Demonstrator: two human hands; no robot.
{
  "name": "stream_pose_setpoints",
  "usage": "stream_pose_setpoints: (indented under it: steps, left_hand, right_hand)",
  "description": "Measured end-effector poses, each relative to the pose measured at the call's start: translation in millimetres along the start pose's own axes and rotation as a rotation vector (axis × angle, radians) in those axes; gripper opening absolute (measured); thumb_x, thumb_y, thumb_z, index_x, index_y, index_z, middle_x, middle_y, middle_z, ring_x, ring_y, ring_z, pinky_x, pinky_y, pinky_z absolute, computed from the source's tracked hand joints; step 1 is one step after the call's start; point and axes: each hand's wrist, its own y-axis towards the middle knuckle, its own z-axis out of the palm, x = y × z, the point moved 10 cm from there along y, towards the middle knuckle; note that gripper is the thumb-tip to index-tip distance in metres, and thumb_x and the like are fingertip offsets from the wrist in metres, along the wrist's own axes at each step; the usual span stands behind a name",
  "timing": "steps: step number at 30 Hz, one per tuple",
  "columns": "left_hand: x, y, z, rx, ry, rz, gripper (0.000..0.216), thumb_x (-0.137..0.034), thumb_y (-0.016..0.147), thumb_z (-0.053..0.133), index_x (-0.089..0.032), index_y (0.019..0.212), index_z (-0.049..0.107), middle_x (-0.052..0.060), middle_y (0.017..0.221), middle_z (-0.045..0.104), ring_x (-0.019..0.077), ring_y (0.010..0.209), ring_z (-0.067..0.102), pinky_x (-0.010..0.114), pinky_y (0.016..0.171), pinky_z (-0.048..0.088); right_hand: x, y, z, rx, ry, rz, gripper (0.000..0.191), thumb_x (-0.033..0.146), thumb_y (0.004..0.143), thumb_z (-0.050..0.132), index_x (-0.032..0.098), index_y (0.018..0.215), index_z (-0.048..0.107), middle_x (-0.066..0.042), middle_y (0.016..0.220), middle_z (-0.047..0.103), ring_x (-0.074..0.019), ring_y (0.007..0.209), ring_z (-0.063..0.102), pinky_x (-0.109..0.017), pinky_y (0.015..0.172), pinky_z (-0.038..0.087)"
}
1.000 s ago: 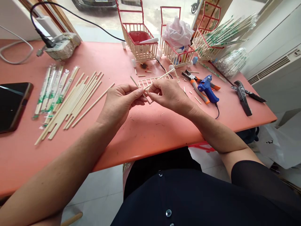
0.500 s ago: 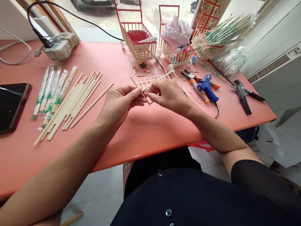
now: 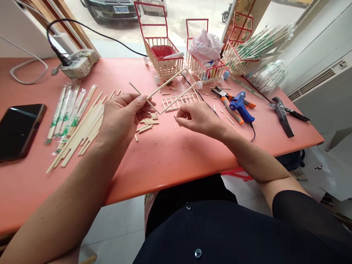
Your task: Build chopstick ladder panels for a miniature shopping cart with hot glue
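My left hand [image 3: 118,113] pinches a four-sided frame of thin wooden sticks [image 3: 168,84] between thumb and fingers. This frame is raised and tilted above the table. To its right, my right hand [image 3: 195,116] is apart from the frame, fingers curled and tips pressed together; a tiny bit may be between them, too small to name. A ladder-like stick grid [image 3: 176,103] lies on the table behind my right hand. Short cut stick pieces [image 3: 145,126] lie beside my left fingers, and long chopsticks [image 3: 79,130] are spread left of that hand, partly behind it.
Wrapped chopsticks [image 3: 64,110] and a phone [image 3: 20,130] lie left. Pliers [image 3: 229,106], a blue glue gun [image 3: 242,106] and a black tool [image 3: 283,115] lie right. Stick-built carts [image 3: 167,66] line the window side. A power strip [image 3: 79,64] sits back left.
My hands have moved apart. The right hand has come off the stick frame, while the left holds it further left and higher. My view has shifted slightly, showing the short pieces.
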Motion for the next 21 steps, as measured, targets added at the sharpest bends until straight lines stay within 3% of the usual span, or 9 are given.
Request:
stream_pose_setpoints:
  steps: [6,13,21]
  left_hand:
    - [-8,1,-6,-0.050,-0.057,0.018,0.036,0.002,0.103,0.064,-0.015,0.075,0.080,0.005,0.075,0.080,0.0088,0.060,0.069,0.018,0.056,0.054]
    - [-13,6,-13,-0.039,-0.091,0.074,0.023,-0.005,0.097,0.078,-0.015,0.077,0.081,0.005,0.076,0.082,0.0092,0.060,0.070,0.017,0.056,0.056]
    - [-23,7,-16,-0.088,-0.173,0.103,0.033,0.001,0.099,0.067,-0.014,0.073,0.079,0.004,0.069,0.079,0.0098,0.053,0.069,0.017,0.053,0.056]
  right_hand:
    - [5,7,42,0.091,-0.091,0.006,0.017,0.016,0.103,0.064,0.016,0.100,0.081,-0.010,0.108,0.084,-0.0210,0.096,0.066,-0.034,0.079,0.037]
    - [13,21,49,0.081,-0.131,0.017,0.020,0.021,0.110,0.061,0.017,0.111,0.081,-0.010,0.117,0.085,-0.0232,0.101,0.068,-0.036,0.079,0.036]
    - [31,57,54,0.036,-0.180,-0.039,0.024,0.018,0.109,0.060,0.017,0.113,0.083,-0.012,0.119,0.087,-0.0277,0.107,0.074,-0.038,0.084,0.044]
